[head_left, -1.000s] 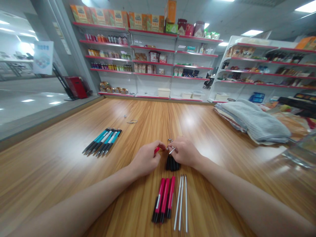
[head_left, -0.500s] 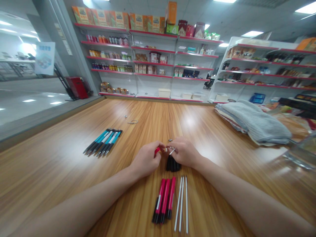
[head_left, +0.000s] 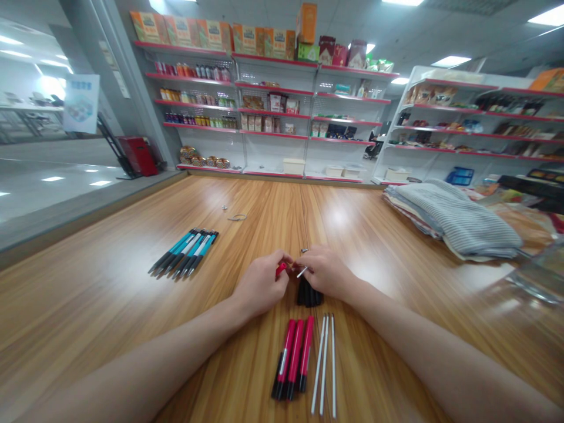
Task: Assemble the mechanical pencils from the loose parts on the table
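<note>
While a row of teal pens (head_left: 185,252) is lying whole toward the left edge of the desk (head_left: 88,317), with a wire loop (head_left: 237,217) sitting beyond it toward the far edge, the person's left grip (head_left: 259,288) is pinching a red pen part (head_left: 280,269) at mid-desk. The right grip (head_left: 328,273), just beside it, is pinching a thin white rod (head_left: 302,271) whose tip is pointing at the red piece, the two nearly touching. A small heap of black parts (head_left: 308,294) is lying just below the right grip. Toward the near edge, three red pens (head_left: 293,358) are lying side by side, with three white refills (head_left: 325,364) just to their right. Folded cloths (head_left: 458,220) are resting near the right edge. By the look of it, the teal batch is sitting complete and the red batch is sitting only partway, with loose refills and black parts waiting. Fingers are hiding most of the red piece, so its full shape is hard to tell, and the frame's bottom edge is cutting off both forearms.
</note>
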